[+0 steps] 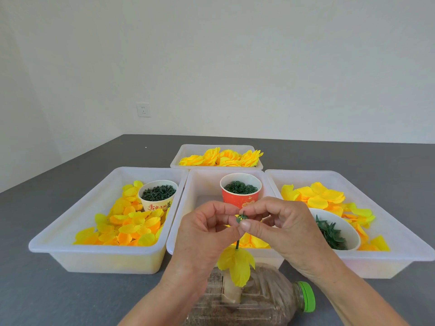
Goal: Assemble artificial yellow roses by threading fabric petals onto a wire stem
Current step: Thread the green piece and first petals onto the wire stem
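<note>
Your left hand (207,228) and right hand (280,225) meet over the middle tray's (188,208) near edge, both pinching a small green piece (241,218) at the stem (237,244) top. Yellow petals (236,263) hang on the stem below, above a bottle (270,300) lying at the tabletop's near edge.
</note>
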### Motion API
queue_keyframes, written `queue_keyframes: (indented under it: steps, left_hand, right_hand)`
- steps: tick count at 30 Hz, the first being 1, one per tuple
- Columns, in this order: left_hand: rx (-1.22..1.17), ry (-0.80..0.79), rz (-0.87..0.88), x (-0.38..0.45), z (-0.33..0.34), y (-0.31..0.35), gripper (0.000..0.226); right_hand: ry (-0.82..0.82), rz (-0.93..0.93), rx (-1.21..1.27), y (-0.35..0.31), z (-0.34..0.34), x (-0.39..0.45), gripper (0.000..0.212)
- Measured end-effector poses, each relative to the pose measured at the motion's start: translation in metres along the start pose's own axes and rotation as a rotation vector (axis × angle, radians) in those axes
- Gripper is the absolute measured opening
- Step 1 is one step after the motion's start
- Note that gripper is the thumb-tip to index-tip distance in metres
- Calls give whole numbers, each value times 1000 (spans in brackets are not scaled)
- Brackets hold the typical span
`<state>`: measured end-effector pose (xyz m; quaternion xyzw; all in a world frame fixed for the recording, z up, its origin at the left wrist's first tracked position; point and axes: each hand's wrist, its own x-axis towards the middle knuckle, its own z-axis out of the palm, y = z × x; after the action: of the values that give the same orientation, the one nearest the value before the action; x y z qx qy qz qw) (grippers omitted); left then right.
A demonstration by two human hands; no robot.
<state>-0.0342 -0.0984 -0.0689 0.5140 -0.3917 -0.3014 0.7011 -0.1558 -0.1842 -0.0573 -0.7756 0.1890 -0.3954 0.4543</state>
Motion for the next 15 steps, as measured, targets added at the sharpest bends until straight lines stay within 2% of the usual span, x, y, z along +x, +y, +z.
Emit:
queue_keyframes:
  steps: [5, 10, 15]
  left_hand:
    - [2, -4, -4, -1, -1, 2, 20]
    - [24, 23, 0, -3, -4, 5, 22]
    - [43, 61, -4, -5, -4, 5, 24]
  right_hand:
    - [-15, 6, -4, 1, 0, -1, 22]
    - [-36, 11, -24, 0, 2, -3, 34]
    - [-34, 33, -19, 0, 4, -5, 30]
